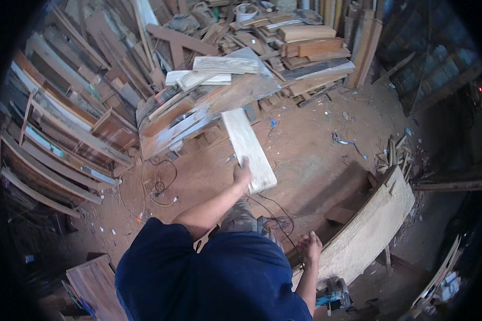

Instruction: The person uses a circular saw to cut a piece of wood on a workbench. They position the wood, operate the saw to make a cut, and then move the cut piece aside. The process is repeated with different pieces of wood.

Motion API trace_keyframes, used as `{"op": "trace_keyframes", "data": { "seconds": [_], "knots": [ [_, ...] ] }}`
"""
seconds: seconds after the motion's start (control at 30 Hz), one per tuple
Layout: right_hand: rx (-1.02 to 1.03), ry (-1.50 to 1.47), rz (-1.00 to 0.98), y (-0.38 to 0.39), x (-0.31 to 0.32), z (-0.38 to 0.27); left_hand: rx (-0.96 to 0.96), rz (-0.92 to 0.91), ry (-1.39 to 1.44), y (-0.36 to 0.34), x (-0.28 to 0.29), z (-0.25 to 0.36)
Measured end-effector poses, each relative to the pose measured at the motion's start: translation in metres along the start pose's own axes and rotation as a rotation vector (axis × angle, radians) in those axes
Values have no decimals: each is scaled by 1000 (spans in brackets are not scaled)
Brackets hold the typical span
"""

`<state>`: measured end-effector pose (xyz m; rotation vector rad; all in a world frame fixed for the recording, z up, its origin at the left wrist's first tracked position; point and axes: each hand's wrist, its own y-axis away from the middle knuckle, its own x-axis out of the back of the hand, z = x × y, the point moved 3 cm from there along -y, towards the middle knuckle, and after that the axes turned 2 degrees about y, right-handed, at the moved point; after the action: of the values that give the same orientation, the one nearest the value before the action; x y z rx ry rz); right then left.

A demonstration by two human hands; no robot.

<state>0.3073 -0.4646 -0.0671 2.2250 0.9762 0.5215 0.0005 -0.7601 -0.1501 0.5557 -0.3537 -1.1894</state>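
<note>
A pale wooden board (251, 142), long and flat with rounded near corners, is held out over the floor in front of me. My left hand (242, 174) grips its left edge near the close end, the thumb lying on top. Off to the right, my right hand (309, 247) is by the left edge of a pale wooden worktop (367, 230). Its fingers are curled together; what they hold, if anything, is too small to make out. A dark cord (284, 220) runs over the floor toward that hand. Beside my right forearm sits a teal power tool (333, 293).
Ahead, a low platform (235, 91) carries several pale boards (225, 65). Stacked timber (313, 48) stands behind it on the right, leaning planks (75, 107) along the left. Cables (158, 187) and scraps litter the dusty floor. A brown panel (96, 283) is at lower left.
</note>
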Motion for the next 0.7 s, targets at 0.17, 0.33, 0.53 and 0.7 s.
{"op": "trace_keyframes", "data": {
  "seconds": [0.17, 0.33, 0.53, 0.7],
  "knots": [
    [-86, -5, 117, 26, -5, 25, 161, 213, 577, -127, 67, 75],
    [-178, 27, 90, 40, -39, 45, -248, 183, 773, -268, 161, 176],
    [-185, 127, 124, 47, -53, 49, 129, -96, 712, -320, 188, 209],
    [-210, 130, 139, 55, -61, 68, 238, -158, 350, -283, 179, 102]
  ]
}}
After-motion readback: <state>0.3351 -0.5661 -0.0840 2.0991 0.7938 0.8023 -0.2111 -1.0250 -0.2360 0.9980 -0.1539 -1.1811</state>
